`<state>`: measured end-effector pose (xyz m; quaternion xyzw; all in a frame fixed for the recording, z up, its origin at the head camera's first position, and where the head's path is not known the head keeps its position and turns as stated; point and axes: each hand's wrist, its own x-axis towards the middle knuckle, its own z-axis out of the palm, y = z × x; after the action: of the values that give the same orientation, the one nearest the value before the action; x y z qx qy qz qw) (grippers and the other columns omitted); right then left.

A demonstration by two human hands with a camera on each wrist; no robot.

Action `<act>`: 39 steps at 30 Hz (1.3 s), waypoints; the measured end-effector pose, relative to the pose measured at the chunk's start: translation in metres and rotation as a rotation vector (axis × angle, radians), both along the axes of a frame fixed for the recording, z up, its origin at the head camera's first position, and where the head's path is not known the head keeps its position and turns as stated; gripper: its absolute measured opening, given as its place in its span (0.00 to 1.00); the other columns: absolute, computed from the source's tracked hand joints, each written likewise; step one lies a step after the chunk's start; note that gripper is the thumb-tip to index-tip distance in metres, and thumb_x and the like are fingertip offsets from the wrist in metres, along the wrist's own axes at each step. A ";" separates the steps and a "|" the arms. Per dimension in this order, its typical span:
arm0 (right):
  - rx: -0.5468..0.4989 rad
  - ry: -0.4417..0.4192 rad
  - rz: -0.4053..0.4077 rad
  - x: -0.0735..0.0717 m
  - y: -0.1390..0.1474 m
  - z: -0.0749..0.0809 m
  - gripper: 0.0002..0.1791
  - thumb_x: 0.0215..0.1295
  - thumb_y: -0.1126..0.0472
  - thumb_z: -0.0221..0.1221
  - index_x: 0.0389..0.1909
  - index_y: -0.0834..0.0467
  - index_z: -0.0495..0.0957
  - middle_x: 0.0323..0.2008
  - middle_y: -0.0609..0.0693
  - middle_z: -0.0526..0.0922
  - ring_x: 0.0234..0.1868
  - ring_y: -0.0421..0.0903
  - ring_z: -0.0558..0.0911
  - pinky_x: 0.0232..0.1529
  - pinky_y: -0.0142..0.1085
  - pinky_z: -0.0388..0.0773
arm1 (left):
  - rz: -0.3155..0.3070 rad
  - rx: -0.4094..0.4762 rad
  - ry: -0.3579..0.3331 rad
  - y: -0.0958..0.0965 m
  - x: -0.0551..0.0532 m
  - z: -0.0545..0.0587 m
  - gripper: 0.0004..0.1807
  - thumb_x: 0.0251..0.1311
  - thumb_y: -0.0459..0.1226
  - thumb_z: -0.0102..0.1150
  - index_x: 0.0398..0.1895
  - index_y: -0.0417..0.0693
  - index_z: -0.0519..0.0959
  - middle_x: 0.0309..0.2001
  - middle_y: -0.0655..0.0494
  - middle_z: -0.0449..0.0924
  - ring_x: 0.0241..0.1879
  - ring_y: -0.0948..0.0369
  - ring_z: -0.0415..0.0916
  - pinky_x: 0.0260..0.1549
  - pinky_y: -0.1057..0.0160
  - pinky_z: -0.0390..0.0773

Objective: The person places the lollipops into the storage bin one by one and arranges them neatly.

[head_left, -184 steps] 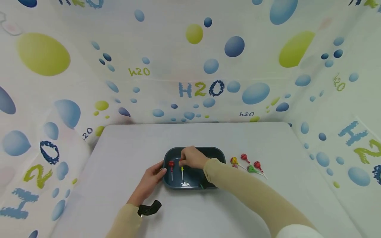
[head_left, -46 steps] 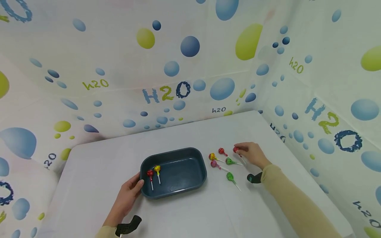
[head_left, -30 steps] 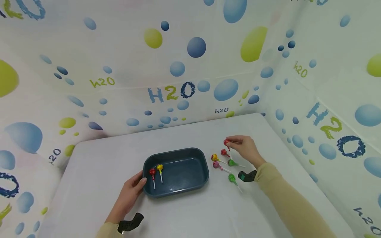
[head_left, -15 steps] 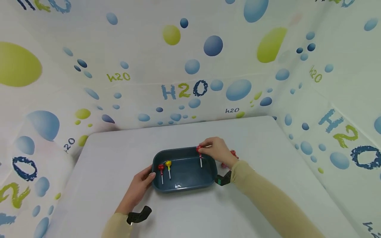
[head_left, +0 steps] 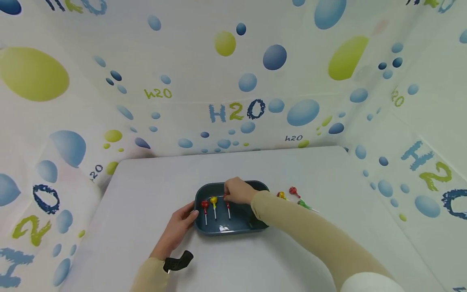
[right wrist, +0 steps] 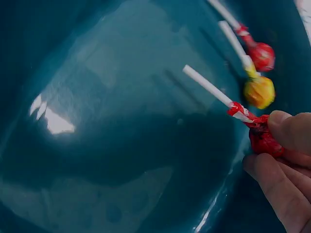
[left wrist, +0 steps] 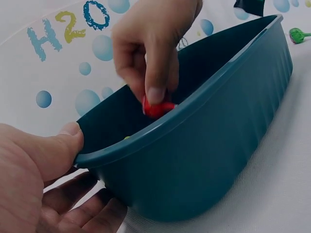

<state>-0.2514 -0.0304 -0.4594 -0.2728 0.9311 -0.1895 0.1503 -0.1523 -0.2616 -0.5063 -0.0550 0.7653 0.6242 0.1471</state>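
Note:
My right hand [head_left: 238, 190] pinches a red-wrapped lollipop [right wrist: 265, 141] by its candy head, inside a dark teal tray [head_left: 233, 232]. Its white stick points toward the near side. To its left in the tray lie a yellow lollipop [head_left: 213, 200] and another red lollipop [head_left: 204, 204], side by side with sticks toward me. At the tray's left end, my left hand [head_left: 176, 229] holds the wall, thumb [left wrist: 68, 138] over the rim and fingers along the outside. In the head view the right hand covers most of the held candy head.
Right of the tray, on the white table [head_left: 157, 178], lie a yellow lollipop [head_left: 281, 195], a red lollipop [head_left: 293, 190] and a green lollipop [head_left: 303, 204]. My right sleeve [head_left: 292, 223] hides part of that area. A bubble-printed backdrop [head_left: 175, 121] stands behind the table.
My right hand picked up a red lollipop from the group on the right and carried it left into the tray, beside the yellow one. The left hand keeps its hold on the tray.

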 end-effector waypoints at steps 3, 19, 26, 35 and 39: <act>0.063 0.041 0.062 -0.004 -0.009 -0.007 0.07 0.65 0.61 0.68 0.29 0.58 0.83 0.24 0.46 0.82 0.23 0.37 0.74 0.26 0.27 0.74 | 0.011 0.012 0.007 0.001 -0.001 0.000 0.30 0.77 0.34 0.51 0.78 0.35 0.59 0.78 0.34 0.58 0.76 0.39 0.60 0.67 0.46 0.68; 0.201 0.100 0.068 -0.006 -0.026 -0.018 0.08 0.69 0.59 0.66 0.41 0.60 0.83 0.35 0.50 0.87 0.30 0.40 0.80 0.36 0.32 0.83 | 0.007 0.016 0.020 -0.001 -0.003 -0.003 0.30 0.76 0.33 0.52 0.77 0.35 0.61 0.77 0.34 0.60 0.75 0.39 0.62 0.66 0.46 0.70; 0.200 0.146 0.071 -0.005 -0.030 -0.019 0.09 0.69 0.58 0.65 0.44 0.60 0.84 0.40 0.52 0.89 0.37 0.42 0.85 0.42 0.35 0.85 | -0.007 0.021 0.037 -0.002 -0.005 -0.002 0.30 0.76 0.33 0.52 0.77 0.34 0.60 0.77 0.33 0.59 0.75 0.38 0.62 0.66 0.46 0.70; 0.184 0.119 0.059 -0.003 -0.029 -0.019 0.10 0.71 0.57 0.64 0.46 0.59 0.82 0.39 0.51 0.88 0.33 0.39 0.83 0.40 0.33 0.85 | 0.006 0.012 0.025 -0.002 -0.005 -0.003 0.30 0.75 0.33 0.52 0.77 0.35 0.61 0.77 0.34 0.60 0.75 0.39 0.62 0.66 0.46 0.70; 0.177 0.114 0.057 -0.003 -0.030 -0.018 0.10 0.70 0.57 0.65 0.46 0.59 0.82 0.39 0.51 0.88 0.32 0.39 0.82 0.39 0.33 0.85 | 0.004 0.013 0.027 -0.003 -0.005 -0.003 0.30 0.76 0.33 0.52 0.77 0.35 0.60 0.77 0.34 0.59 0.75 0.39 0.62 0.66 0.46 0.70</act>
<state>-0.2541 -0.0602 -0.4776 -0.2954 0.9431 -0.0863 0.1260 -0.1570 -0.2643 -0.5096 -0.0470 0.7630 0.6303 0.1357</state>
